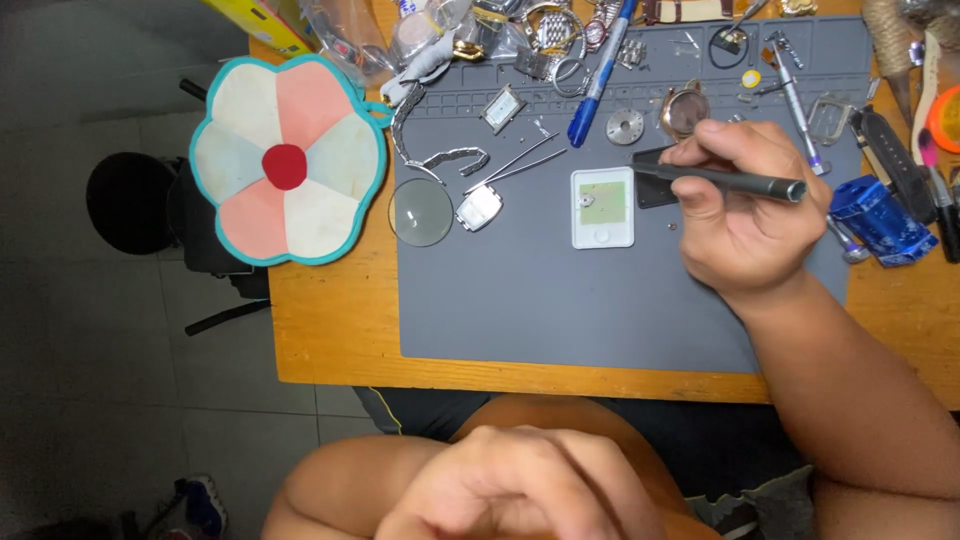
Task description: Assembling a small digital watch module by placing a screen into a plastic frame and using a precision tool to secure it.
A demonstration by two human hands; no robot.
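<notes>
My right hand (740, 215) grips a dark grey pen-shaped tool (735, 180) over a grey work mat (560, 300). The tool's tip points left toward a small black block (655, 190), just right of a white tray with a green pad (602, 207) that holds a tiny metal part. My left hand (510, 490) rests low in the picture, off the table above my knee, fingers curled with nothing seen in it. A square watch case (479, 208), tweezers (520, 165) and a round lens (421, 212) lie left of the tray.
A flower-shaped pink and white pad (287, 160) hangs over the table's left edge. Watch parts, bracelets, a blue pen (598, 80), a screwdriver (797, 100) and a blue container (880, 220) crowd the back and right. The wooden table edge (520, 378) runs in front.
</notes>
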